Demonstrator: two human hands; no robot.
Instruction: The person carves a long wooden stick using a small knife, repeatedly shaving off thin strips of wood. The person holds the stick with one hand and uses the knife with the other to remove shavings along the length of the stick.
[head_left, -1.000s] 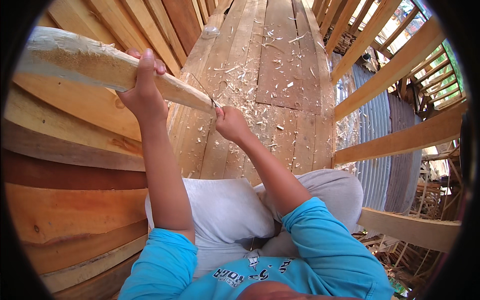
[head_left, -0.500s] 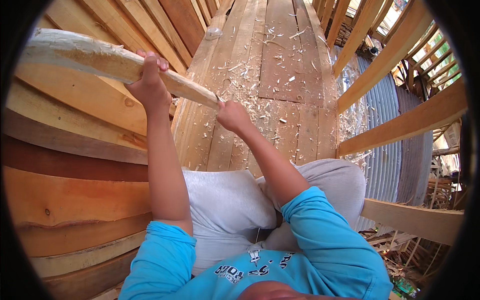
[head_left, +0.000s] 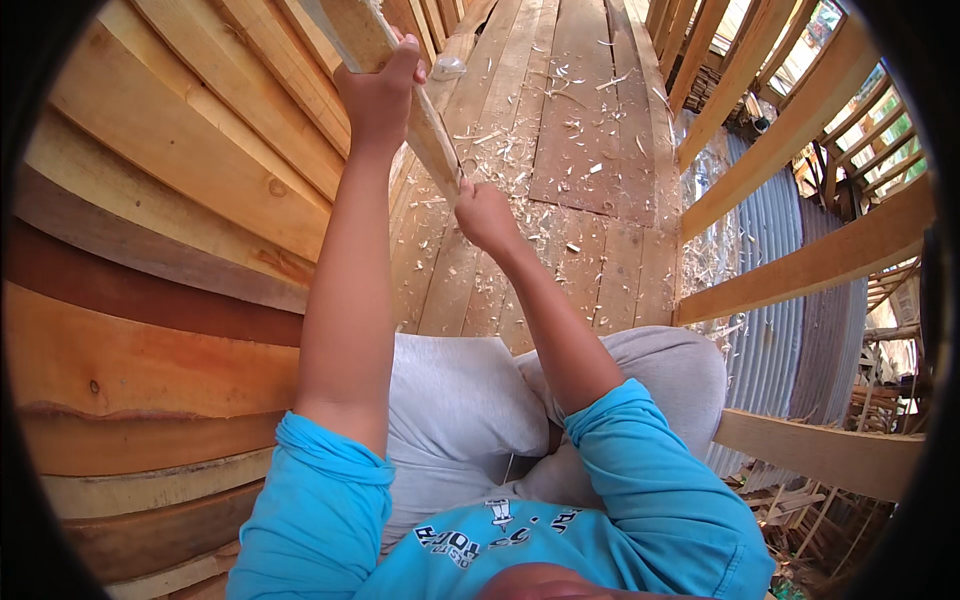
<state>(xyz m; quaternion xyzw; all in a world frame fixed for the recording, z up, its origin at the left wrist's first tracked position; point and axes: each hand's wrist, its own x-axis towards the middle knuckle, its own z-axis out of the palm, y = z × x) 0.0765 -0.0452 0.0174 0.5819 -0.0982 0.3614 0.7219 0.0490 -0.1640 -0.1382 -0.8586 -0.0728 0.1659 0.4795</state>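
Wooden stick [head_left: 400, 75], pale and rough, slants from 11 o'clock toward the centre, the left hand [head_left: 378, 90] clenched around its upper part and the right hand [head_left: 486, 215] closed at its lower tip, above a plank floor [head_left: 570, 150] scattered with shavings [head_left: 520, 170].

The person wears a bright turquoise short-sleeved shirt [head_left: 560, 540] with dark and white printed lettering across the chest and sleeves ending above the elbows. Light grey soft fabric trousers [head_left: 460, 410] cover both legs. Both forearms are bare, and the left hand [head_left: 378, 92] and right hand [head_left: 487, 215] are ungloved.
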